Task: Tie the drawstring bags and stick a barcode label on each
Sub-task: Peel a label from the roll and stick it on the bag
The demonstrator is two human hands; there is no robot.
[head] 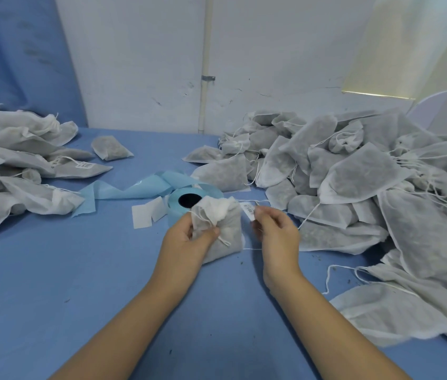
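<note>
My left hand point(186, 237) grips a small white drawstring bag point(226, 226) just below its gathered neck, holding it upright above the blue table. Loose string ends hang by my thumb. My right hand point(274, 231) pinches a white barcode label point(247, 211) beside the bag's right side, with the bag's string running near my fingers. Behind the bag sits the blue label roll point(186, 201), its backing strip point(123, 190) trailing away to the left.
A large heap of untied grey-white bags point(367, 174) fills the right side. A pile of bags point(16, 165), one showing a label, lies at the left. Loose white label pieces point(145, 215) lie by the roll. A wall rises behind the blue table point(79, 270).
</note>
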